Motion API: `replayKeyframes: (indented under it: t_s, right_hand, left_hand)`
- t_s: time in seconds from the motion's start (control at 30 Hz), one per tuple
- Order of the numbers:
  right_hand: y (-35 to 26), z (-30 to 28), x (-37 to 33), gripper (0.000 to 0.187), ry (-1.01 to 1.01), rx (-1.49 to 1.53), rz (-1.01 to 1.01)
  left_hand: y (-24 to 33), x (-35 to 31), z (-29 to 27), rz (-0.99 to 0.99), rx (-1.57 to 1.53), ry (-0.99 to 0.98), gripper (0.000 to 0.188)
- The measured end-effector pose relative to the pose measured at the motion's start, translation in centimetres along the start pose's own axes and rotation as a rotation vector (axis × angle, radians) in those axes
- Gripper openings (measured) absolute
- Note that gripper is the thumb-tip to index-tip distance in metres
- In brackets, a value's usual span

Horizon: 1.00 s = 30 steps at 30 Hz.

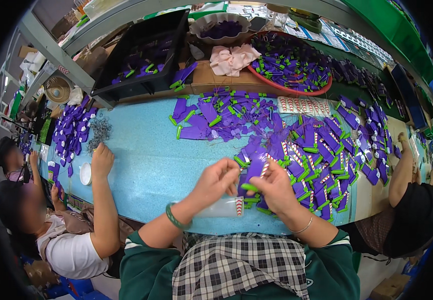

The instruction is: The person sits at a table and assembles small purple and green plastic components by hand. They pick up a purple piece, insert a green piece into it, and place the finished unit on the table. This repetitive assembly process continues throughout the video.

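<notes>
My right hand (pixel 277 189) grips a small flat purple piece (pixel 256 167) with a bright green end, upright over the blue table. A red-and-white striped strip runs along its side by my fingers. Just left of it, my left hand (pixel 217 181) has thumb and fingers pinched together; whatever is between them is too small to make out. Below my left hand lies a clear sticker sheet (pixel 216 208) with red-striped strips at its right end. To the right of my hands spreads a heap of similar purple pieces (pixel 321 172), many bearing striped strips.
Plainer purple-and-green pieces (pixel 211 117) are piled ahead, beside a striped sticker sheet (pixel 304 106). Behind stand a black tray (pixel 144 85), a pink cloth (pixel 232 60) and a red basin (pixel 296 91). Co-workers sit at left and right; one hand (pixel 102 160) is near thin wire bits (pixel 100 131).
</notes>
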State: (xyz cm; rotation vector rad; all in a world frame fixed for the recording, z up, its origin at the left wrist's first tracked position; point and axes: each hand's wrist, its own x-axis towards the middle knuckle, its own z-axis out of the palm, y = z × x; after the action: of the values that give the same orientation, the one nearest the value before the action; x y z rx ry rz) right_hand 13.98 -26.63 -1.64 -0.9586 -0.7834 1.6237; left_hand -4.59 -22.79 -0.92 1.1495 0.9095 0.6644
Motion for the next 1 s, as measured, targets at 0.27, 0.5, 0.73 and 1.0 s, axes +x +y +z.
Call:
replayKeyframes:
  t_s: [0.27, 0.5, 0.73, 1.0]
  right_hand:
    - [-0.8, -2.6, -0.6, 0.046, -0.068, -0.116, -0.085]
    - [-0.3, -1.7, -1.7, 0.041, -0.191, -0.222, -0.063]
    - [0.0, -1.9, -2.0, 0.04, -0.245, -0.325, -0.083]
    - [-2.3, -2.6, -1.8, 0.041, -0.052, -0.33, -0.266]
  left_hand:
    - [1.7, 9.4, -5.5, 0.635, 1.24, 0.347, 0.01]
    - [3.2, 15.3, -3.5, 0.6, 1.262, 0.311, 0.014]
    - [3.0, 18.2, -2.4, 0.175, 1.285, 0.307, 0.022]
    - [3.4, 12.4, -3.6, 0.312, 0.482, 0.223, 0.006]
